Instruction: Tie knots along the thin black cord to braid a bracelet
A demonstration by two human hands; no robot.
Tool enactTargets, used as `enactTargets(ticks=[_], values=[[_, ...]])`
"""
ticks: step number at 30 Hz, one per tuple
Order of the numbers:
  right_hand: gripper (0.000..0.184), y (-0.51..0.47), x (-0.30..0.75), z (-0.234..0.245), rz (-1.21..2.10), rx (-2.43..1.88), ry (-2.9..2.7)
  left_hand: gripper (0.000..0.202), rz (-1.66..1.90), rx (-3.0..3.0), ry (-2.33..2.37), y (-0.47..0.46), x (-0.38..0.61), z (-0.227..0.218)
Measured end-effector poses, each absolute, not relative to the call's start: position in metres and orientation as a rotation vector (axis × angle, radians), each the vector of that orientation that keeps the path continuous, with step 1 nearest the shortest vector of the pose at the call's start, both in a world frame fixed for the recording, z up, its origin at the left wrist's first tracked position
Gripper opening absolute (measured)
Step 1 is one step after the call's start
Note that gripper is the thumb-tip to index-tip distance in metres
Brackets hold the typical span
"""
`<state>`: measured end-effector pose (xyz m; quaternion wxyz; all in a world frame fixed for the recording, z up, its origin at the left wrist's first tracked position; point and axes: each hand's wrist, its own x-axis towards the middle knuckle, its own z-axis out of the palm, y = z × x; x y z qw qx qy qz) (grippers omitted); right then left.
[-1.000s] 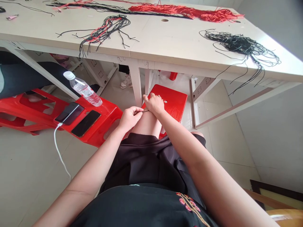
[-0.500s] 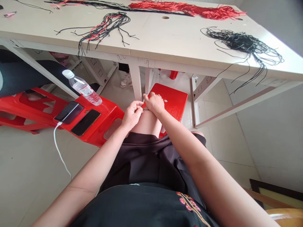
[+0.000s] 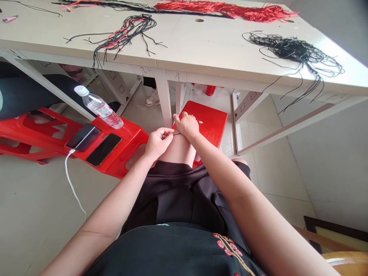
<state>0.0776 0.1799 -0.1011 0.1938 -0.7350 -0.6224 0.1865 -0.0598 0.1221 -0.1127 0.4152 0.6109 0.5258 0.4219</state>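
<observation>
Above my bare knee, my left hand [image 3: 161, 141] is closed in a pinch on the end of a thin black cord [image 3: 177, 134]. The short visible stretch of cord runs across the knee to my right hand [image 3: 186, 124]. That hand is bent over the top of the knee, its fingers folded down and its back toward me. It keeps the other part of the cord under it, and its fingertips are mostly hidden. Just beyond the knee is a red plastic stool [image 3: 216, 119].
On the table [image 3: 198, 50] lie a black-and-red cord bundle [image 3: 126, 32], a tangled black cord bundle [image 3: 296, 50] and a long red cord bundle [image 3: 230, 9]. A left-hand red stool [image 3: 129, 132] bears a water bottle [image 3: 100, 109], a phone [image 3: 104, 149] and a cabled dark device [image 3: 84, 137].
My left hand has shifted slightly left and its fingers have drawn closer together on the cord. The right hand stays in place on the knee.
</observation>
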Motion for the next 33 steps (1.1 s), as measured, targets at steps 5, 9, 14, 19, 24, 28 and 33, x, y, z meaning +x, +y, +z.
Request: enactTargets(ticks=[5, 9, 14, 19, 24, 28, 33], values=[[0.044, 0.1801, 0.0774, -0.1014, 0.520, -2.059, -1.735, 0.027, 1.095, 1.557, 1.293, 0.1279, -0.0574, -0.1150], [0.041, 0.1804, 0.0774, -0.1020, 0.522, -2.054, -1.726, 0.023, 1.071, 1.574, 1.284, 0.1283, -0.0570, -0.1165], [0.041, 0.1804, 0.0779, -0.1028, 0.528, -2.029, -1.723, 0.022, 1.044, 1.577, 1.289, 0.1281, -0.0566, -0.1165], [0.042, 0.1801, 0.0785, -0.1036, 0.549, -2.008, -1.693, 0.021, 1.026, 1.552, 1.303, 0.1286, -0.0561, -0.1155], [0.043, 0.1796, 0.0788, -0.1037, 0.553, -2.000, -1.680, 0.019, 0.987, 1.495, 1.324, 0.1274, -0.0565, -0.1155], [0.043, 0.1790, 0.0790, -0.1027, 0.564, -2.000, -1.677, 0.020, 0.965, 1.453, 1.346, 0.1251, -0.0579, -0.1139], [0.043, 0.1790, 0.0792, -0.1022, 0.586, -2.007, -1.676, 0.017, 1.006, 1.476, 1.362, 0.1217, -0.0588, -0.1109]])
